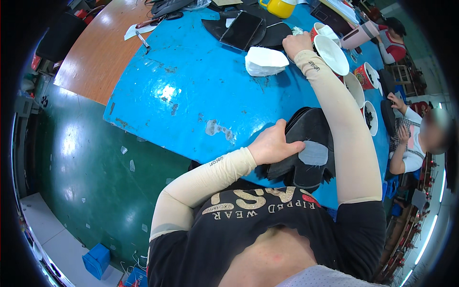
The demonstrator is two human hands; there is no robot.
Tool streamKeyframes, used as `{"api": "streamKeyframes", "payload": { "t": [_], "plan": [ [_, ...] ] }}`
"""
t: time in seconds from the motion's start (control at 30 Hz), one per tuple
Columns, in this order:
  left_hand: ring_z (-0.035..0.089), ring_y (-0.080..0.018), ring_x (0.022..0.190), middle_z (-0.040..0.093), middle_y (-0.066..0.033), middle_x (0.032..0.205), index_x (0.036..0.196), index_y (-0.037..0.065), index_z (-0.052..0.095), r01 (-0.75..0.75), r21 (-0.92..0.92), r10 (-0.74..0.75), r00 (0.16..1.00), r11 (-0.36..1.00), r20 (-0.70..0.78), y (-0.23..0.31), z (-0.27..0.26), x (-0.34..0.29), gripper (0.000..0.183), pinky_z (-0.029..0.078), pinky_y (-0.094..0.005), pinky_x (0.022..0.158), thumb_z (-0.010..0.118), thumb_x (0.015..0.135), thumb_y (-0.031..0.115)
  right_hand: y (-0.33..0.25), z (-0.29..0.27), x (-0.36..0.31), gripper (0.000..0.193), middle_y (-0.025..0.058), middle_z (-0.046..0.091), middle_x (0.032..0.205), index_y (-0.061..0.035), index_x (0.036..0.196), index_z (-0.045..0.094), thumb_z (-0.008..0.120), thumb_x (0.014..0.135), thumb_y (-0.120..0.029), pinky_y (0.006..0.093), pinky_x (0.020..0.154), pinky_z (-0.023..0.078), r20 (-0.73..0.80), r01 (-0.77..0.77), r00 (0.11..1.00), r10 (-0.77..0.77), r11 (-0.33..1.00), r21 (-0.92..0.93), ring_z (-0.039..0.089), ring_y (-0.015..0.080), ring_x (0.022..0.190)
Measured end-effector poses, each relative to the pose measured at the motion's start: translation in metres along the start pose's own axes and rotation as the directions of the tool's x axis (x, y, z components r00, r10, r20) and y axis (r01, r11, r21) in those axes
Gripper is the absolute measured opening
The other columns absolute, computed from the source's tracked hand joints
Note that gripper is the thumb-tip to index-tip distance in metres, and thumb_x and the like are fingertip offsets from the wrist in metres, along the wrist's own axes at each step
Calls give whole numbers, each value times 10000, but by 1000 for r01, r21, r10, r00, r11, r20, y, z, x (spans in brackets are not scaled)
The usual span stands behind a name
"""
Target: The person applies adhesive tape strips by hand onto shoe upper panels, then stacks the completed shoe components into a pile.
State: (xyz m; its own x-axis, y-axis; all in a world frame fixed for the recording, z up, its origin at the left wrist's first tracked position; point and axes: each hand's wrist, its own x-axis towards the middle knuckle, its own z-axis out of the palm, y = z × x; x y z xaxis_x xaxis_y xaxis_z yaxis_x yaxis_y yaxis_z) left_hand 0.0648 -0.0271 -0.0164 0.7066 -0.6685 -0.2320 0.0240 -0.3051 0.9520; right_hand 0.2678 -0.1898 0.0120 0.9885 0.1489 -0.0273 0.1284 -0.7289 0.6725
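My left hand (273,144) grips the left edge of a stack of black flat cut pieces (306,174) at the table's near edge, its thumb lying across the top. A pale grey-white patch (313,153) with frayed edges lies on the top piece, next to the thumb tip. My right arm stretches far over the table, and my right hand (296,47) is closed beside several paper cups. What its fingers hold, if anything, is hidden. A white tuft (297,31) shows just beyond it. Left of that hand sits a stack of white pieces (266,61).
A phone-like dark slab (241,30) lies on black sheets at the back of the blue table (191,91). A yellow mug (278,8) stands behind. White-rimmed cups (331,55) line the right side. Two other people sit at the right. A pen (142,40) lies left.
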Motion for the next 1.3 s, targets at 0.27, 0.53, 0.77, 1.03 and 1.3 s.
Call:
{"api": "streamKeyframes", "payload": {
  "t": [0.27, 0.53, 0.77, 1.03, 1.3],
  "plan": [
    [574, -184, 846, 596, -169, 933, 1032, -77, 496, -85, -196, 89, 996, 977, 10, -4, 3, -1, 542, 473, -300, 727, 724, 732, 312, 58, -28, -11, 108, 78, 646, 892, -69, 818, 600, 505, 824, -122, 295, 678, 460, -98, -81, 984, 147, 869, 487, 633, 221, 846],
    [557, -141, 906, 592, -113, 999, 1110, -51, 493, -220, -295, 241, 970, 930, 36, 10, -3, -12, 511, 470, -269, 792, 734, 733, 196, 93, -16, -111, 125, 88, 619, 1013, -102, 750, 472, 559, 827, -149, 261, 728, 455, 51, -53, 999, -13, -296, 954, 552, 104, 733],
    [548, -137, 953, 569, -90, 1063, 1149, 13, 494, -375, -208, 415, 885, 904, 212, 40, -1, -29, 563, 458, -272, 837, 776, 679, 141, 81, -27, -206, 71, 25, 614, 782, -76, 865, 545, 533, 839, -140, 225, 628, 466, -10, -30, 955, -297, -130, 991, 604, 122, 721],
    [532, -188, 1038, 516, -135, 1154, 1167, 49, 513, -634, 370, 669, 742, 679, 42, 46, 7, -34, 575, 432, -298, 898, 766, 652, 94, 64, -40, -251, 124, -9, 568, 821, -20, 914, 549, 519, 889, -138, 184, 680, 441, -52, -51, 904, -424, -229, 972, 530, 35, 761],
    [573, -114, 879, 611, -76, 957, 1107, -4, 510, -433, 15, 427, 893, 901, 144, 44, 5, -27, 484, 466, -259, 804, 744, 691, 82, 57, -18, -254, 188, -21, 592, 843, -51, 958, 592, 552, 898, -224, 163, 716, 463, -94, -98, 960, -265, -630, 770, 558, 34, 788]
  ]
}}
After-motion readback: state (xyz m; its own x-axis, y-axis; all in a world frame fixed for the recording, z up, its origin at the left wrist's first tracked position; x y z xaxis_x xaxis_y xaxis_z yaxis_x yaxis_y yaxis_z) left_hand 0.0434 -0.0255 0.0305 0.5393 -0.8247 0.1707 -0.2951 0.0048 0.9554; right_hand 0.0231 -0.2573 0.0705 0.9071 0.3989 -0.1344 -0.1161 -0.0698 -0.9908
